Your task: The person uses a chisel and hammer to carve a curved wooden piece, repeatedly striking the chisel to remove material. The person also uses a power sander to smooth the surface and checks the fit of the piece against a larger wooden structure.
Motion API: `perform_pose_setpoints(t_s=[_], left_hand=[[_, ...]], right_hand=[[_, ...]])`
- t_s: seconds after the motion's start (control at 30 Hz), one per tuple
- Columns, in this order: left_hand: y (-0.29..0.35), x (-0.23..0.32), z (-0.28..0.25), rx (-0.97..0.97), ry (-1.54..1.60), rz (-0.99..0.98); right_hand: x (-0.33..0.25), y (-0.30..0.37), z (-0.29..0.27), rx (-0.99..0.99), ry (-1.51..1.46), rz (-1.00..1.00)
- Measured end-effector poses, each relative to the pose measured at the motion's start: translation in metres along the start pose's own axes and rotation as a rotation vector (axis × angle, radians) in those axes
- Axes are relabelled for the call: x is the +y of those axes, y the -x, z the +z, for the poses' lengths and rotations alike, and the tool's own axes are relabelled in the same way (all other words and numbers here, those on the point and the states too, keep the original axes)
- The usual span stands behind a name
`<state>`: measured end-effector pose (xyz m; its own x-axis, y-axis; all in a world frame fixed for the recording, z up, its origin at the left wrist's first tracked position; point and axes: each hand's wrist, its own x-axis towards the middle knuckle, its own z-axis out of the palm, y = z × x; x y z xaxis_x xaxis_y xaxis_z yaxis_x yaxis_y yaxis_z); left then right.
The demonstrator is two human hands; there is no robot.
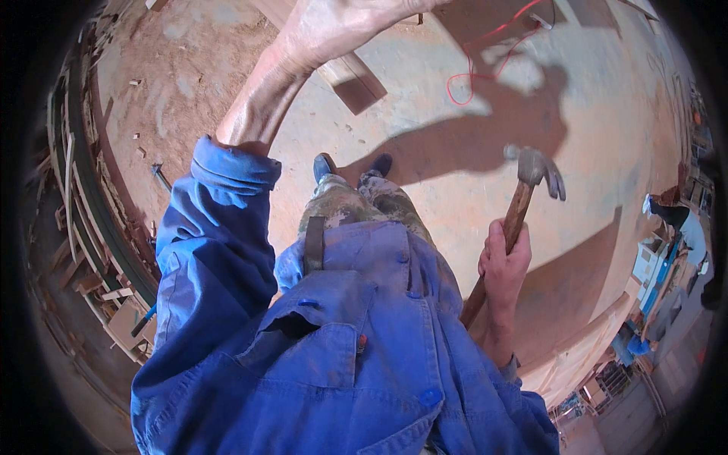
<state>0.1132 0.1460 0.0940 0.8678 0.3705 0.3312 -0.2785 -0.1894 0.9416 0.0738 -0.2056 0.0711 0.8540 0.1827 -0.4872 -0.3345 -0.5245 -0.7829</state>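
My right hand (pixel 503 265) grips a claw hammer (pixel 519 203) by its wooden handle. The hammer stands tilted, its metal head up and its claw curving to the right. My left hand (pixel 345 26) is raised at the upper edge, and most of its fingers run out of the picture, so their hold cannot be made out. Below that hand, the end of a wooden beam (pixel 355 83) shows, with the floor around it.
A thin red cord (pixel 472 76) loops at the upper right. Stacked boards (pixel 83 182) line the left side. Tools and containers crowd a cluttered spot (pixel 652 265) at far right. Sawdust (pixel 182 68) and wood scraps cover the floor at upper left.
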Motion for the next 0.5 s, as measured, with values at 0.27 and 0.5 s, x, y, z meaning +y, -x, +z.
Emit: perform_pose_setpoints(t_s=[0.27, 0.5], left_hand=[[0.012, 0.013, 0.009, -0.048, -0.206, -0.066], [0.016, 0.010, 0.021, -0.101, -0.216, -0.047]], right_hand=[[-0.074, -0.031, -0.008, 0.040, 0.021, -0.638], [-0.149, -0.054, 0.015, 0.017, 0.235, -1.197]])
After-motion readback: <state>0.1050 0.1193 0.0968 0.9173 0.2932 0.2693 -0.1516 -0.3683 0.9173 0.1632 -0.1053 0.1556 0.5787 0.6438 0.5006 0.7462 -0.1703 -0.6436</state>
